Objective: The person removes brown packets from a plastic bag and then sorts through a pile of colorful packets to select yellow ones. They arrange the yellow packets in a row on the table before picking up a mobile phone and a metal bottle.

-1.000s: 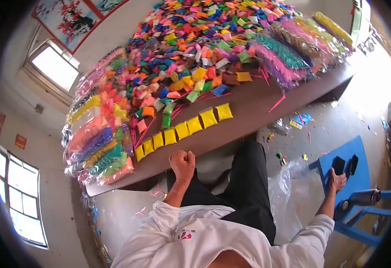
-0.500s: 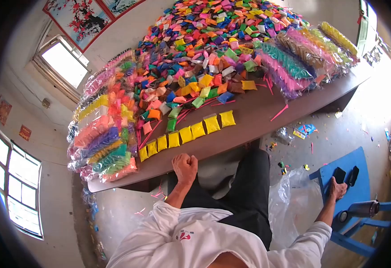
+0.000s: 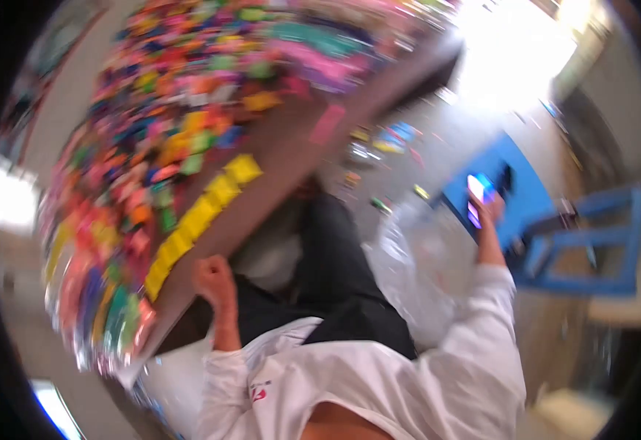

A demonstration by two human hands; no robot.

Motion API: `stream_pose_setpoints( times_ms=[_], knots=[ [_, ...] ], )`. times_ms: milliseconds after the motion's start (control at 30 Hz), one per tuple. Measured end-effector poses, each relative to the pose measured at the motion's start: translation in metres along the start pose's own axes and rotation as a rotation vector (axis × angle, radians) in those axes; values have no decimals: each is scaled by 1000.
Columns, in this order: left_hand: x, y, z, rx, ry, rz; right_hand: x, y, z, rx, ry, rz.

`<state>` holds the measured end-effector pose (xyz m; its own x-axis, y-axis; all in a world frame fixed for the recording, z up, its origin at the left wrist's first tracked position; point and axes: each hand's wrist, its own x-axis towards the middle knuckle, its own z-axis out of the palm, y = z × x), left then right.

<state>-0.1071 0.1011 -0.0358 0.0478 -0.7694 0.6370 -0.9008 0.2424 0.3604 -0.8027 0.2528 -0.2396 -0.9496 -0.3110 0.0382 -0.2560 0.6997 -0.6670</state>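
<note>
My left hand [image 3: 215, 281] is closed in a fist at the table's front edge, with nothing visible in it. Close by, a slanting row of several flat yellow packets [image 3: 201, 214] lies on the brown table [image 3: 267, 155]. Over on the right, my right hand [image 3: 490, 210] grips a mobile phone [image 3: 476, 192] above the blue stool [image 3: 507, 150]. The phone's screen is lit, though motion blur hides what it shows. A small black object [image 3: 507, 178] lies just beyond the phone.
A big heap of small coloured packets [image 3: 188, 81] covers the far side of the table. Clear bags of sorted packets [image 3: 100, 308] stand at its left end. A clear plastic sheet [image 3: 401, 257] and scraps [image 3: 395, 137] lie on the floor. A dark cylindrical flask [image 3: 566, 213] is near the stool.
The view has swung to the right and blurred. The phone, dark before on the stool, now has a lit screen and is in my right hand. My left hand stays in a fist.
</note>
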Motion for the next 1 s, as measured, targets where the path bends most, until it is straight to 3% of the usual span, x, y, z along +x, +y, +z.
stream_pose_setpoints(
  times_ms=[33, 67, 133, 233, 567, 700, 833, 1000],
  knots=[
    [0, 9, -1, -28, -12, -77, 13, 26, 22, -222, 105, 30],
    [-1, 0, 3, -30, -37, -31, -10, -20, -16, -336, -47, 122],
    [-4, -7, 6, 1, -15, -3, -34, -50, -40, -397, -31, 117],
    [-2, -3, 5, 36, 12, 89, -41, -70, -50, -397, -87, 171],
    [-3, -3, 3, 34, -22, 76, -50, -62, -55, -344, -73, 140],
    [-4, -5, 3, 32, -39, 53, -56, -44, -50, -256, 131, 45],
    [-4, -6, 7, 81, 19, 95, -82, -24, -77, -201, 379, -263],
    [-5, -8, 9, 81, 0, 59, -86, 0, -154, -248, 577, -178]
  ],
)
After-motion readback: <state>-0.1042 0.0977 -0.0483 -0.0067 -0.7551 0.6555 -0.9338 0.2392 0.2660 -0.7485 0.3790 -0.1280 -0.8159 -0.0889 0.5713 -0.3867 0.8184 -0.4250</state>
